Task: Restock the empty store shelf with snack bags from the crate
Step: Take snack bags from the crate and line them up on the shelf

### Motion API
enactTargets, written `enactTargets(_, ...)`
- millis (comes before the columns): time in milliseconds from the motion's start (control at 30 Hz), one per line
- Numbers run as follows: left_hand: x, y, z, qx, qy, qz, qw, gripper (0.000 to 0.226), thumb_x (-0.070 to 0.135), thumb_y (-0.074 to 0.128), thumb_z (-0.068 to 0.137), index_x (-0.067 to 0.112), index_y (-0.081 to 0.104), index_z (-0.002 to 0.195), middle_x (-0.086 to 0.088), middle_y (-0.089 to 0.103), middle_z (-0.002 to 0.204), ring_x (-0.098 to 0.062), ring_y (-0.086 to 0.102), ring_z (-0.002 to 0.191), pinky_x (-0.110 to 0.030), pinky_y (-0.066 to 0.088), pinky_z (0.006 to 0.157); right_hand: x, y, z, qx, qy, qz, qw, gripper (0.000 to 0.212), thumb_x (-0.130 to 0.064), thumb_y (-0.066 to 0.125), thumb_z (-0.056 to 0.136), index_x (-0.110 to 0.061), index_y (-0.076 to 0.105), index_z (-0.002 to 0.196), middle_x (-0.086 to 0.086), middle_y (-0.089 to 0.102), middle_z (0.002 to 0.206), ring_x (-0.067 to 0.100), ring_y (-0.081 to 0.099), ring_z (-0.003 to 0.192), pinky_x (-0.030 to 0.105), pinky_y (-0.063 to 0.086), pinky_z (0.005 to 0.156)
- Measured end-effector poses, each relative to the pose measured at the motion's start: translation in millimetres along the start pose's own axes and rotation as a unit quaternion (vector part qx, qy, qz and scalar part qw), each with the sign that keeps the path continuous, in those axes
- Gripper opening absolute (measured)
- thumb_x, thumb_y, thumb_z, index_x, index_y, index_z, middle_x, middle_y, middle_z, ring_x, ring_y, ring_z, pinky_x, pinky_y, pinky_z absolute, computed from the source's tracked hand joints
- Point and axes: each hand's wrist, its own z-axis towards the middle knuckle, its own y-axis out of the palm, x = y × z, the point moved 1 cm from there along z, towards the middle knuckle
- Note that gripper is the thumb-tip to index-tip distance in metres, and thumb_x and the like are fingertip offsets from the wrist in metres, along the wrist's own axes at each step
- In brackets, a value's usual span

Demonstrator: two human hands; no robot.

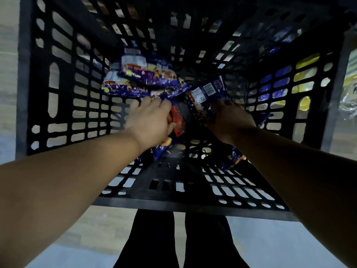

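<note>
I look down into a deep black lattice crate (173, 205) with blue snack bags at its bottom. My left hand (149, 120) reaches in and grips a blue and red snack bag (178, 122), thumb curled round its edge. My right hand (229, 120) grips another blue snack bag (207, 93), whose back label with a barcode faces up. Two more blue bags (143, 74) lie stacked at the far left of the crate floor. Both palms and most fingertips are hidden.
The crate's tall perforated walls (63, 93) close in on all sides of my arms. Through the right wall, blue and yellow packets (301, 74) show outside. Pale floor (270, 244) and my dark trouser legs (154, 238) lie below the near rim.
</note>
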Motion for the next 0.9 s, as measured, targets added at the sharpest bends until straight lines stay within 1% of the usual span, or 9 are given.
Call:
enactTargets(100, -7.7, 8.5, -13.1, 0.012, -0.075, -0.054, 0.996, 0.045, 0.047, 0.049, 0.093, 0.010, 0.042, 0.119, -0.014, 0.051, 0.123, -0.033, 0.045, 0.115, -0.044, 0.037, 0.095, 1.1, -2.1, 0.6, -0.002, 0.003, -0.002, 1.000, 0.057, -0.048, 0.050, 0.094, -0.018, 0.036, 0.140, 0.013, 0.043, 0.141, 0.035, 0.040, 0.129, 0.046, 0.042, 0.096)
enactTargets(233, -17.9, 17.8, -12.4, -0.053, -0.166, -0.144, 0.974, 0.033, 0.030, 0.050, 0.097, 0.008, 0.043, 0.120, -0.016, 0.049, 0.121, -0.034, 0.053, 0.107, -0.039, 0.043, 0.081, -1.1, -1.7, 3.0, 0.000, 0.006, -0.014, 1.000, 0.059, -0.049, 0.051, 0.093, -0.017, 0.036, 0.141, 0.014, 0.042, 0.142, 0.036, 0.041, 0.129, 0.047, 0.042, 0.098)
enactTargets(333, -21.7, 24.6, -10.5, -0.101, -0.189, -0.122, 0.969, 0.033, 0.018, 0.054, 0.093, 0.009, 0.041, 0.122, -0.016, 0.047, 0.125, -0.033, 0.052, 0.110, -0.040, 0.042, 0.080, -3.3, 0.9, 4.0, -0.006, 0.004, -0.011, 1.000, 0.057, -0.047, 0.052, 0.093, -0.019, 0.036, 0.140, 0.013, 0.042, 0.142, 0.036, 0.039, 0.130, 0.046, 0.041, 0.098)
enactTargets(400, -18.6, 23.9, -9.9, -0.106, -0.160, -0.028, 0.981, 0.038, 0.019, 0.051, 0.091, 0.010, 0.040, 0.126, -0.018, 0.045, 0.131, -0.035, 0.046, 0.118, -0.044, 0.040, 0.091, -3.6, 2.3, 4.3, -0.007, 0.000, -0.015, 1.000, 0.056, -0.046, 0.051, 0.094, -0.018, 0.036, 0.140, 0.013, 0.041, 0.142, 0.036, 0.039, 0.130, 0.045, 0.041, 0.096)
enactTargets(500, -5.9, 22.0, -8.5, -0.073, -0.034, 0.090, 0.993, 0.040, 0.022, 0.050, 0.090, 0.012, 0.044, 0.128, -0.013, 0.047, 0.128, -0.033, 0.041, 0.120, -0.044, 0.033, 0.097, -2.6, 4.7, 4.9, -0.008, -0.004, -0.011, 1.000, 0.056, -0.046, 0.049, 0.095, -0.017, 0.036, 0.141, 0.013, 0.040, 0.143, 0.035, 0.038, 0.130, 0.046, 0.042, 0.096)
enactTargets(633, 14.2, 22.5, 7.3, -0.101, 0.120, 0.038, 0.987, 0.047, 0.024, 0.050, 0.093, 0.013, 0.040, 0.138, -0.010, 0.044, 0.132, -0.029, 0.039, 0.120, -0.038, 0.034, 0.097, -0.5, 5.6, 6.9, -0.003, -0.005, -0.004, 1.000, 0.056, -0.047, 0.050, 0.095, -0.017, 0.038, 0.140, 0.013, 0.043, 0.140, 0.034, 0.042, 0.128, 0.044, 0.043, 0.093)
enactTargets(700, 20.1, 24.2, 20.8, -0.173, 0.119, 0.018, 0.978, 0.060, 0.031, 0.056, 0.090, 0.015, 0.034, 0.143, -0.010, 0.037, 0.142, -0.028, 0.033, 0.129, -0.040, 0.029, 0.106, 1.6, 6.8, 8.3, 0.000, -0.007, -0.002, 1.000, 0.055, -0.048, 0.049, 0.095, -0.018, 0.038, 0.139, 0.013, 0.044, 0.139, 0.034, 0.043, 0.127, 0.044, 0.043, 0.093)
enactTargets(800, 21.5, 32.9, 31.6, -0.266, 0.098, 0.085, 0.955, 0.076, 0.039, 0.058, 0.090, 0.013, 0.021, 0.150, -0.011, 0.027, 0.153, -0.030, 0.021, 0.141, -0.046, 0.016, 0.116, 4.3, 9.6, 11.1, -0.002, -0.009, -0.001, 1.000, 0.057, -0.050, 0.048, 0.094, -0.019, 0.037, 0.140, 0.012, 0.044, 0.139, 0.035, 0.043, 0.126, 0.047, 0.043, 0.095)
enactTargets(900, 21.0, 40.9, 29.1, -0.296, 0.077, 0.166, 0.937, 0.076, 0.035, 0.052, 0.095, 0.009, 0.010, 0.152, -0.014, 0.018, 0.157, -0.033, 0.012, 0.144, -0.053, 0.005, 0.117, 4.5, 9.8, 11.7, -0.004, -0.007, -0.001, 1.000, 0.057, -0.050, 0.047, 0.095, -0.018, 0.037, 0.140, 0.013, 0.044, 0.139, 0.036, 0.044, 0.125, 0.047, 0.044, 0.095)
